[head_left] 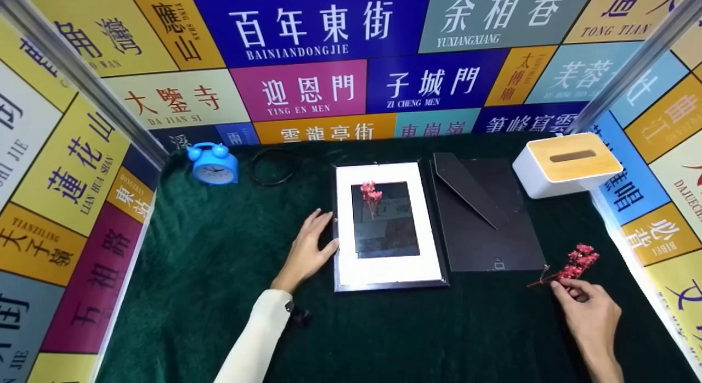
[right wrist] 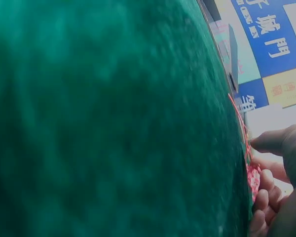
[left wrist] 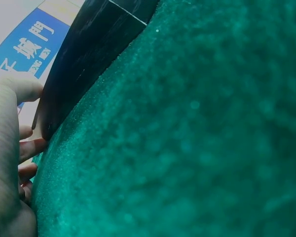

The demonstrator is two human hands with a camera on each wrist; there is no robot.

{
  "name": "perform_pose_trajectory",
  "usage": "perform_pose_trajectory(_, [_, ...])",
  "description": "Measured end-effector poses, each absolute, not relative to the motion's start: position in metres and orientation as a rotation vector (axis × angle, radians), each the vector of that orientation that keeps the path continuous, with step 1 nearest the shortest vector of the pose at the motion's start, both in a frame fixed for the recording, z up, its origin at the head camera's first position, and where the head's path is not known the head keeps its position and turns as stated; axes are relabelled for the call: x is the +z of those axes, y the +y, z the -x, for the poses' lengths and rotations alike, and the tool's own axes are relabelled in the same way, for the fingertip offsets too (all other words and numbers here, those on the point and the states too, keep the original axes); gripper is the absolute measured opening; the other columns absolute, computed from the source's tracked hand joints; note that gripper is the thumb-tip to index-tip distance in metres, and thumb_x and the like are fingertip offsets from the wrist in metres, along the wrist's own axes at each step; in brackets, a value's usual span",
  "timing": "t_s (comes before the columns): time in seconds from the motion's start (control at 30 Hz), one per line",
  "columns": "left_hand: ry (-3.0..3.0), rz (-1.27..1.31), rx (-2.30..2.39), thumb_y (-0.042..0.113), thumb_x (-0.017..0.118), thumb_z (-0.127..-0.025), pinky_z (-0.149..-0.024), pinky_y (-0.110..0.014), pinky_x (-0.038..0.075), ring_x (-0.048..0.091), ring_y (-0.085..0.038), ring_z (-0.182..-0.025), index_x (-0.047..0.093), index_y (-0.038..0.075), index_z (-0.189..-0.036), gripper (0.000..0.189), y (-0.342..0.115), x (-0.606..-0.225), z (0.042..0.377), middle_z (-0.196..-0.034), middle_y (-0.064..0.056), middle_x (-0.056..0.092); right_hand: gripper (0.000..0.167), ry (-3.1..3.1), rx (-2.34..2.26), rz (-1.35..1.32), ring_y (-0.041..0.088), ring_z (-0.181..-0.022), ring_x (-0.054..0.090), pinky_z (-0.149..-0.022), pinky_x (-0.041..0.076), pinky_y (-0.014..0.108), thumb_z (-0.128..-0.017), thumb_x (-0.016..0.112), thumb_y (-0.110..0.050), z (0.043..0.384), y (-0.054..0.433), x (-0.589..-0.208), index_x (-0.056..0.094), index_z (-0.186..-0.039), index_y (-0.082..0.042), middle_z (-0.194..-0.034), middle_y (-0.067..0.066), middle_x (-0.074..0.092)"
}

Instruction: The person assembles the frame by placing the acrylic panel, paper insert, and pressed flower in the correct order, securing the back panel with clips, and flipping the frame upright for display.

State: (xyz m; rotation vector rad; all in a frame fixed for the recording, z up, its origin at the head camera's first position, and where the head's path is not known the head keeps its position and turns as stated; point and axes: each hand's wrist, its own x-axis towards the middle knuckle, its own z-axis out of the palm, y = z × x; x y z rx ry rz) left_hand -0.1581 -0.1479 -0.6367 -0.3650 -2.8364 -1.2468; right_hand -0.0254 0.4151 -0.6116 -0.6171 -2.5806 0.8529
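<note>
A picture frame [head_left: 390, 274] with a white mat and a dark glossy middle lies on the green cloth. On its dark middle rests a small pink flower sprig [head_left: 371, 192]. My left hand [head_left: 310, 246] touches the frame's left edge, its fingers fairly straight and spread; in the left wrist view the fingertips meet the frame's dark side [left wrist: 84, 64]. To the right, my right hand [head_left: 592, 311] pinches the stem of a larger red-pink flower sprig [head_left: 580, 262] between thumb and forefinger, low over the cloth. In the right wrist view, fingers partly hide its blossoms [right wrist: 253, 180].
Beside the frame lies a black backing board [head_left: 493, 246] with a folding stand leg [head_left: 466, 188]. A white tissue box [head_left: 548, 180] with a wooden lid stands at back right. Back left are a blue alarm clock [head_left: 214, 164] and a thin black ring [head_left: 267, 183]. Printed panels enclose the table.
</note>
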Motion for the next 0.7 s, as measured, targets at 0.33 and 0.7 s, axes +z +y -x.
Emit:
perform_pose_trajectory(0.33, [-2.819, 0.383, -1.234, 0.027, 0.073, -0.103, -0.127, -0.061, 0.036, 0.033, -0.033, -0.164, 0.05, 0.01, -0.166, 0.069, -0.148, -0.638, 0.159, -0.172, -0.014, 0.045, 0.039, -2.715, 0.755, 0.703, 0.025, -0.079, 0.054, -0.071, 0.035, 0.041, -0.096, 0.086, -0.036, 0.03, 0.404, -0.609, 0.083, -0.111, -0.001, -0.088, 0.013, 0.064])
perform_pose_trajectory(0.7, [-2.814, 0.398, -1.242, 0.029, 0.073, -0.102, -0.127, -0.062, 0.034, 0.032, -0.034, -0.164, 0.05, 0.009, -0.166, 0.07, -0.149, -0.637, 0.16, -0.171, -0.015, 0.046, 0.05, -2.796, 0.738, 0.771, 0.038, -0.091, 0.059, -0.069, 0.04, 0.048, -0.096, 0.083, -0.045, 0.034, 0.401, -0.606, 0.079, -0.119, -0.001, -0.101, 0.021, 0.065])
